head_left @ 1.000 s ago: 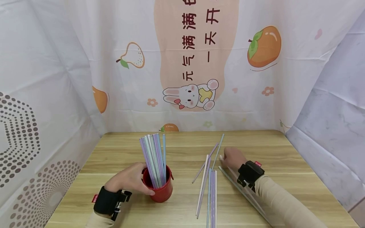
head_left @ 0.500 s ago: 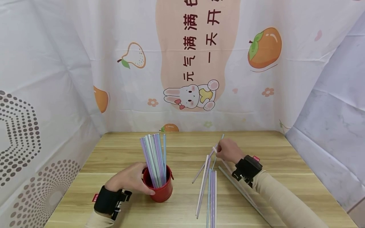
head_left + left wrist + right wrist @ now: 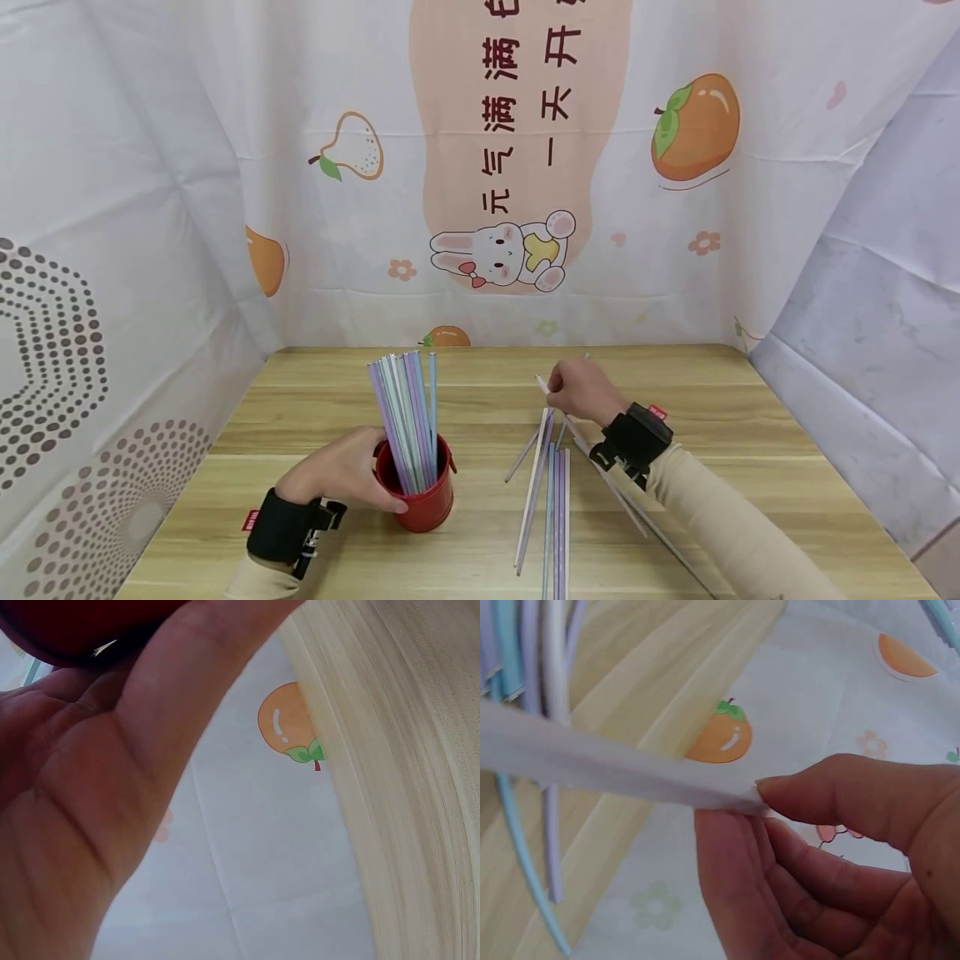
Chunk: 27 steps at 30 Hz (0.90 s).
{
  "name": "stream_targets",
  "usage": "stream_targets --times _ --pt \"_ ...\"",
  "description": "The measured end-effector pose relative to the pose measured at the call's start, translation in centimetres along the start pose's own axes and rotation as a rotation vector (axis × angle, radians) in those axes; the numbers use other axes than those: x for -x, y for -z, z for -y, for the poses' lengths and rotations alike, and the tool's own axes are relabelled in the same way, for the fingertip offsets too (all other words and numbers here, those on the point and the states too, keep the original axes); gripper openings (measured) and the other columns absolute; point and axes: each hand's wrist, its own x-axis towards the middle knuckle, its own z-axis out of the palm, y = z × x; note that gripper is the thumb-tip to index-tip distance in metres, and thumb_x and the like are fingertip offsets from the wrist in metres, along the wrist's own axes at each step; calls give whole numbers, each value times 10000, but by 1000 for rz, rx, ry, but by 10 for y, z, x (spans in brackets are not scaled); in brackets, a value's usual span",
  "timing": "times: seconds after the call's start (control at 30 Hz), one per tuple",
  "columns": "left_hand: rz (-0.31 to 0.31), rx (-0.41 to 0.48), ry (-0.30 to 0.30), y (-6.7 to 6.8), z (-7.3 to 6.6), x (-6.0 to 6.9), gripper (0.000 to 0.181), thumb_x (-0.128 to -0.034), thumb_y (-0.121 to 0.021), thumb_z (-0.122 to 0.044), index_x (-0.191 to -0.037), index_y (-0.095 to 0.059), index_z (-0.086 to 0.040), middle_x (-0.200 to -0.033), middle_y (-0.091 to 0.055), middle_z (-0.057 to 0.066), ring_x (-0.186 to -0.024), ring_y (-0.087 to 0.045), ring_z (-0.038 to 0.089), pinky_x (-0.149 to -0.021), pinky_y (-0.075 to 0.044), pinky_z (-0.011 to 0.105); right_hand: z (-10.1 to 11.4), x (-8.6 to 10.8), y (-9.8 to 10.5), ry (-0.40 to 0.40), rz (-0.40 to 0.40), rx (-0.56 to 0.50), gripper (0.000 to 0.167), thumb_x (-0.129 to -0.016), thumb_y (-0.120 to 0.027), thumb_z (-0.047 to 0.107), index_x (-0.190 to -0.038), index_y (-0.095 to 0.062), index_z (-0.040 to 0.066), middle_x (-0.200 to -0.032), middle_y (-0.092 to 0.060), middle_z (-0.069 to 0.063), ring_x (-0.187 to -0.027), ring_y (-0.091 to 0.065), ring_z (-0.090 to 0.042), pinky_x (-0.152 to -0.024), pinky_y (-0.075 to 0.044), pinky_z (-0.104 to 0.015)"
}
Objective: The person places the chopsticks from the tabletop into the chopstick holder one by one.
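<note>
Closest, a blue stick (image 3: 549, 517), two purple sticks (image 3: 562, 517) and a white stick (image 3: 567, 517) lay side by side on the wooden table (image 3: 300, 392). They lay flat, so they likely would not roll far. A pale green stick (image 3: 678, 554) slanted beside the tan sleeve (image 3: 735, 517).

A bit farther, the left hand (image 3: 345, 467) held the red bucket (image 3: 429, 510), its thumb over the near side. That grip probably kept the bucket from tipping, since the bundle of sticks (image 3: 405, 417) inside was tall and leaned left. The sticks stuck out because they were much longer than the bucket, and its rim seemed to prop them up.

Farther over, the right hand (image 3: 585, 392) pinched a pinkish-white stick (image 3: 630, 769) near its far end, between thumb and fingers. A small pinch suited such a thin thing. Its other end pointed down toward the person; I could not tell if it touched the table.

Behind everything hung a white cloth (image 3: 352, 250) with a rabbit picture (image 3: 510, 254).
</note>
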Motion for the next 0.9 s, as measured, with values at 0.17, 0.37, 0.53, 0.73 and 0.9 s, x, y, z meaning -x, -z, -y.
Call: stream_targets --times 0.17,0.37,0.53,0.73,0.9 --pt "-4 -20 9 0 0 -1 693 -777 -898 -376 -1361 -597 -156 -1280 -713 -2 -1125 -678 105 -977 -547 246 10 -4 4 14 -13 -32 49 -841 -722 49 -793 -731 55 -731 -698 -49 -629 -558 -135 -638 -455 -277" --pt "-1 -18 15 0 1 -1 698 -775 -898 -375 -1363 -595 -153 -1282 -711 -3 -1126 -678 103 -975 -550 248 25 -7 9 6 -20 -77 33 -855 -730 73 -829 -735 53 -762 -712 -44 -657 -589 -123 -649 -484 -271" --pt "-1 -22 29 0 1 0 701 -776 -896 -382 -1364 -593 -150 -1280 -709 -7 -1116 -675 94 -965 -551 242 36 -9 13 20 -28 -127 40 -866 -713 58 -841 -740 44 -741 -708 -44 -633 -582 -113 -610 -478 -255" --pt "6 -10 22 0 0 0 693 -787 -889 -346 -1375 -581 -150 -1295 -703 0 -1126 -674 111 -973 -545 237 53 -13 21 58 -58 -146 73 -872 -687 47 -834 -748 48 -733 -717 -36 -624 -586 -93 -599 -462 -232" --pt "14 4 17 1 0 -1 695 -794 -884 -329 -1389 -570 -155 -1308 -696 3 -1140 -670 121 -979 -540 234 67 -18 28 71 -85 -187 76 -889 -694 70 -873 -759 34 -786 -746 -53 -676 -630 -91 -614 -486 -214"
